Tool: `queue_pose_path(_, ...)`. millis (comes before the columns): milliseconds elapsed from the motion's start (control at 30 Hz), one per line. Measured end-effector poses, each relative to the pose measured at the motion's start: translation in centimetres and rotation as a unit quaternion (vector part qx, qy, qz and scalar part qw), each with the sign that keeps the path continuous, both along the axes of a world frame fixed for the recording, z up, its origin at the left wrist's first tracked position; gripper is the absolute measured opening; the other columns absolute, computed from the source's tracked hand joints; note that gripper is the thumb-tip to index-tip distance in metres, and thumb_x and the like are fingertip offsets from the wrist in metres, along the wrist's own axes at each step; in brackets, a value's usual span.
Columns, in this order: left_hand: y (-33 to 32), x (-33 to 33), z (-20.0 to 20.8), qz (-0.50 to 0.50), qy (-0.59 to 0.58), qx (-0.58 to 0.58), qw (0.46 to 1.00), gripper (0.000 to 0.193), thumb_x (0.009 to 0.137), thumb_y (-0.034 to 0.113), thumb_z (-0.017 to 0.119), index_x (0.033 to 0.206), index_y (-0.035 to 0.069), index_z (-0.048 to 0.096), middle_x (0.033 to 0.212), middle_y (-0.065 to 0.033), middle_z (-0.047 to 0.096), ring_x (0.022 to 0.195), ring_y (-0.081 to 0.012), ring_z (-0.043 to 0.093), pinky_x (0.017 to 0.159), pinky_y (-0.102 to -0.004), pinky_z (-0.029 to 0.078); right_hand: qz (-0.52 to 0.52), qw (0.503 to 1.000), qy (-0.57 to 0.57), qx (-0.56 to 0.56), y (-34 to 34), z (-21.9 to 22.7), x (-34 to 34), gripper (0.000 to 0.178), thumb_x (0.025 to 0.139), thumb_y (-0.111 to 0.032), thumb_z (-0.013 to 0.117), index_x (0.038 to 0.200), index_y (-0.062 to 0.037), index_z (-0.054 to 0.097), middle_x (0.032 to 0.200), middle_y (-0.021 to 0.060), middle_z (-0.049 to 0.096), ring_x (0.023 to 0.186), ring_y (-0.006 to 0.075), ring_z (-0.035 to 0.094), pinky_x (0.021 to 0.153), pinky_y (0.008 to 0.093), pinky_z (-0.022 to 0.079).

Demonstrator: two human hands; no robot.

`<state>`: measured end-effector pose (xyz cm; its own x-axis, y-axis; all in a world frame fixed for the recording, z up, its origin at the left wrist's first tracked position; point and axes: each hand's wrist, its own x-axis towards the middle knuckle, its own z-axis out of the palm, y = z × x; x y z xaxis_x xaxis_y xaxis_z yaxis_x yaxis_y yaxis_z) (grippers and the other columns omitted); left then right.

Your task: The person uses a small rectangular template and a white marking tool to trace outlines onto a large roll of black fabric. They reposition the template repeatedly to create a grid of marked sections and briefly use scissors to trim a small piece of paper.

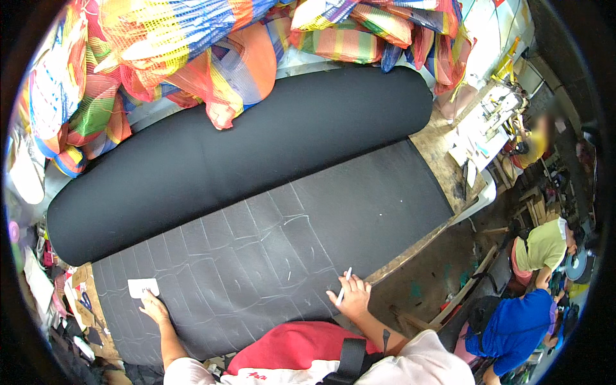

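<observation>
Looking at a black sheet [385,192] flat on a wooden table [383,274], pale lines [297,219] across the left and middle. Could creep or ruck under a sideways drag, throwing the lines out of register. Behind, a fat black roll [244,154] along the far side; could roll forward over the lines if bumped, no chock visible. Above, a multicoloured mesh bag [247,70] overlapping the roll in view; could drop onto the work if the heap shifts.

On to hands. Left hand [154,308]: out at the sheet's left part, forearm reaching forward, fingers slightly apart, tips on the near edge of a white card [136,287], not clamped. Right hand [357,299]: well apart from the left, at the sheet's near edge, elbow bent, forearm angled inward, fingers curled and closed on a white pen [341,296]. Can't tell whether touching the sheet.

Card flat on the sheet; could pivot with pressure on one edge only. Pen slanted; could leave a stray mark if brushed across.
</observation>
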<state>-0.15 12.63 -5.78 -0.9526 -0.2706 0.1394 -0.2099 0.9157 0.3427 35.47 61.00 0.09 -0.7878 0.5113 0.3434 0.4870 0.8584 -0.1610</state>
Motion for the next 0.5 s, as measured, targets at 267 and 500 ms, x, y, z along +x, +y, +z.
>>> queue_pose_path(267,0.6,0.4,0.5,0.004,-0.032,-0.012,0.999,0.052,0.1,0.04,0.024,0.126,0.006,0.054,0.132,-0.0099,0.052,0.128,-0.0244,0.042,0.112,-0.0536,0.009,0.209,0.975,-0.009,-0.076,5.7,0.5,-2.5,0.037,0.082,-0.036,0.064,0.11,-0.0112,0.061,0.115,0.0122,0.061,0.111,0.0291,0.052,0.088,0.0494,0.038)
queue_pose_path(500,1.3,0.6,1.2,0.02,-0.039,-0.017,0.999,0.05,0.1,0.038,0.026,0.128,0.006,0.053,0.132,-0.0087,0.053,0.13,-0.0215,0.04,0.113,-0.0519,0.01,0.269,0.949,-0.1,-0.127,5.6,0.4,-3.1,0.057,0.08,-0.05,0.062,0.122,-0.0112,0.056,0.136,0.0142,0.046,0.131,0.0362,0.035,0.102,0.0567,0.028)
